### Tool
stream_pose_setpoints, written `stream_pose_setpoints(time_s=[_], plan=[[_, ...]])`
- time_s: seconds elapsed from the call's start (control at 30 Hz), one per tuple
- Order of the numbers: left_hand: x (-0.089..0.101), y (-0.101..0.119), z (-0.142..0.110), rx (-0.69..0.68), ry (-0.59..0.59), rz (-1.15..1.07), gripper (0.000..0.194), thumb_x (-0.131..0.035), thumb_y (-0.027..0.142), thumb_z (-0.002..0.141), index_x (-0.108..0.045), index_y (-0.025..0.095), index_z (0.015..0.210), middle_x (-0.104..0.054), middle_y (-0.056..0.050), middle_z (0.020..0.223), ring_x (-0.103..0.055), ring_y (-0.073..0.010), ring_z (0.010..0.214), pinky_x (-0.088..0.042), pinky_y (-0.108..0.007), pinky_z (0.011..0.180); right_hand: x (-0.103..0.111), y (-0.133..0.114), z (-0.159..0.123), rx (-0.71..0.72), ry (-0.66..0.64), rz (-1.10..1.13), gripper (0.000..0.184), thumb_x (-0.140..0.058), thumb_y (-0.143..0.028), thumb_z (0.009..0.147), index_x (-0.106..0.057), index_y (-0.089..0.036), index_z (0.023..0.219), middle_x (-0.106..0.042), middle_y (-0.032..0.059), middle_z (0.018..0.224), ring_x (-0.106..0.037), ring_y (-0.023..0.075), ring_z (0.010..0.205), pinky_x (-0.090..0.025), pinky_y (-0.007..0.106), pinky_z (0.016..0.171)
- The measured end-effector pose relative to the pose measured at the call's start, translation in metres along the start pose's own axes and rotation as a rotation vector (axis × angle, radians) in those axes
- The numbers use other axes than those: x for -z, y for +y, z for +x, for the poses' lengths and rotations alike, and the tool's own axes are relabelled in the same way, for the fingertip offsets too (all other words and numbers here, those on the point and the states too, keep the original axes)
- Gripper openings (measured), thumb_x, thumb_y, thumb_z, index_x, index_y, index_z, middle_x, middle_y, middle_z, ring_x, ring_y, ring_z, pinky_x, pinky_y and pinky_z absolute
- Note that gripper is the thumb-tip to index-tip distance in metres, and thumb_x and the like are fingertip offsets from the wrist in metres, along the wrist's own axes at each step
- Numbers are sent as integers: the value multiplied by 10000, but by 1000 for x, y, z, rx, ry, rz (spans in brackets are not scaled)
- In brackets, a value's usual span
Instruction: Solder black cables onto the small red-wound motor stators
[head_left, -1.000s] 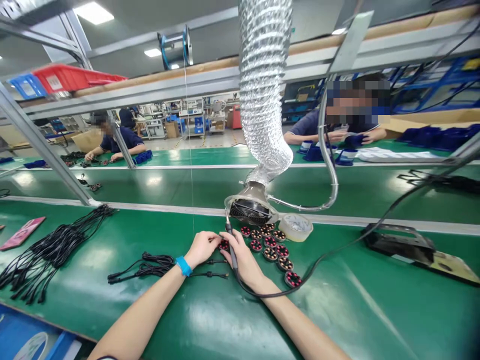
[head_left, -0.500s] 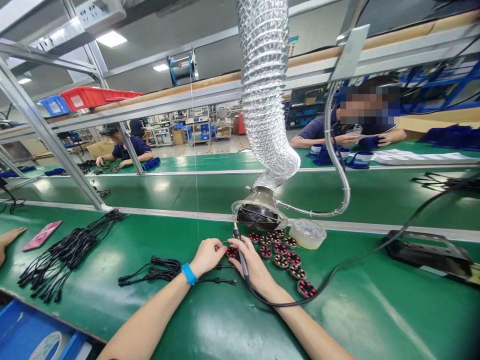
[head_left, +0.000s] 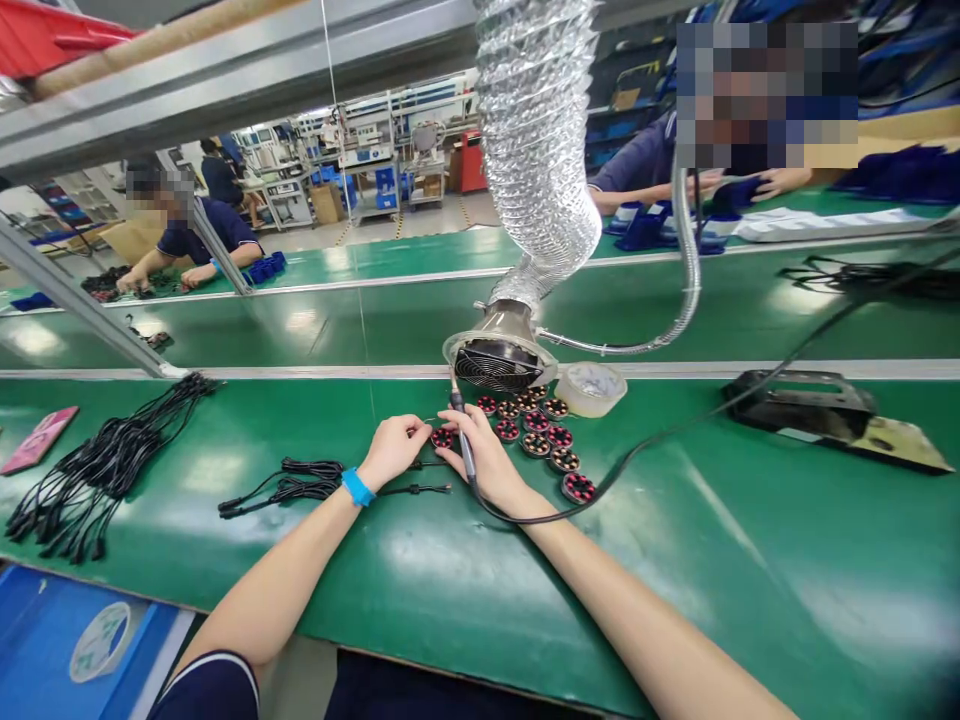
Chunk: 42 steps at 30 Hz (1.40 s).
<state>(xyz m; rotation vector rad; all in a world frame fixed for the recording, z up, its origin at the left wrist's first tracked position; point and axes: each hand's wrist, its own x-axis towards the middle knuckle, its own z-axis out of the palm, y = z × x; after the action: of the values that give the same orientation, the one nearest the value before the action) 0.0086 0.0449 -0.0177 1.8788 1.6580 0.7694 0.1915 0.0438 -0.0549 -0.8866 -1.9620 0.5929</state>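
Note:
My right hand (head_left: 484,462) is closed around a soldering iron (head_left: 465,445), its tip pointing up and away toward the fan hood. The fingers of that hand also rest beside a small round motor stator (head_left: 442,438) with red windings. On the stator's other side, my left hand (head_left: 391,450) is pinched closed near its edge. A thin solder wire (head_left: 363,320) hangs from above and runs down to the left hand; its end in the fingers is barely visible. Black cables (head_left: 300,482) lie left of and under the left wrist, one with a stripped end near the stator.
Several stators (head_left: 536,421) stand to the right, beside a tape roll (head_left: 592,388). The fan hood (head_left: 499,350) hangs just beyond my hands. A cable bundle (head_left: 124,460) lies left, a black metal stand (head_left: 802,400) right. Co-workers sit across the bench.
The view has tipped downward, so the hands and bench sit higher in the picture and slightly left. Both hands keep nearly the same pose around the stator.

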Motion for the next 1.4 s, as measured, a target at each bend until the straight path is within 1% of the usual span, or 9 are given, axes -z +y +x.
stream_pose_setpoints(time_s=[0.1,0.23,0.53,0.67,0.77,0.87,1.1,1.27,1.4], plan=[[1,0,0,16,29,-25,331,-501,380,895,-717,161,773,-695,-27,730,-569,-146,666,-373,-242,618,0,-2,0,-3,-5,1,483,-616,-175,884,-449,-276,1326,-418,96,1293,-646,191,1035,-541,407,961],[1,7,-4,-10,24,16,325,-594,460,844,-708,165,768,-674,-11,698,-543,-134,620,-355,-239,586,-1,-2,0,-6,1,-25,485,-621,-174,882,-456,-271,1327,-422,105,1301,-638,215,1088,-518,427,995],[-1,3,-4,-14,30,66,302,-558,367,889,-663,168,688,-626,6,628,-511,-122,589,-334,-237,575,1,-4,1,-14,-1,-57,483,-633,-157,875,-459,-248,1316,-418,112,1298,-637,198,1040,-532,388,959],[-2,8,-1,-53,104,69,214,-576,333,882,-674,170,786,-663,-11,765,-549,-126,656,-385,-236,629,0,-5,3,1,-4,-61,479,-637,-139,867,-463,-233,1303,-412,120,1301,-642,200,1023,-539,389,943],[-5,13,1,-118,90,110,130,-633,282,842,-698,169,835,-680,-32,827,-589,-145,725,-416,-246,683,-1,-4,4,12,11,-56,474,-627,-133,869,-469,-244,1302,-411,109,1301,-633,200,1052,-531,390,963],[-6,16,2,-120,52,173,162,-581,224,870,-720,166,810,-706,-50,823,-617,-163,742,-415,-262,701,-1,-6,4,-2,15,-65,465,-636,-133,865,-487,-240,1292,-426,97,1280,-598,206,1118,-512,376,993],[-4,9,8,-169,11,367,289,-459,291,947,-706,178,846,-729,-72,887,-657,-215,813,-409,-283,719,6,-10,8,-36,-73,-115,573,-705,-148,815,-464,-237,1327,-411,88,1267,-588,207,1093,-518,349,956],[-2,15,6,-177,12,602,301,-383,315,974,-627,183,858,-691,-76,886,-649,-230,768,-380,-289,630,8,-10,7,-14,-94,-129,573,-682,-159,830,-442,-266,1339,-410,79,1254,-609,186,998,-528,343,906],[0,18,9,-165,-15,676,300,-351,325,986,-587,195,853,-681,-71,919,-649,-223,769,-372,-280,612,9,-10,9,-24,-96,-141,579,-692,-163,825,-443,-277,1335,-415,75,1257,-617,162,916,-531,339,877]])
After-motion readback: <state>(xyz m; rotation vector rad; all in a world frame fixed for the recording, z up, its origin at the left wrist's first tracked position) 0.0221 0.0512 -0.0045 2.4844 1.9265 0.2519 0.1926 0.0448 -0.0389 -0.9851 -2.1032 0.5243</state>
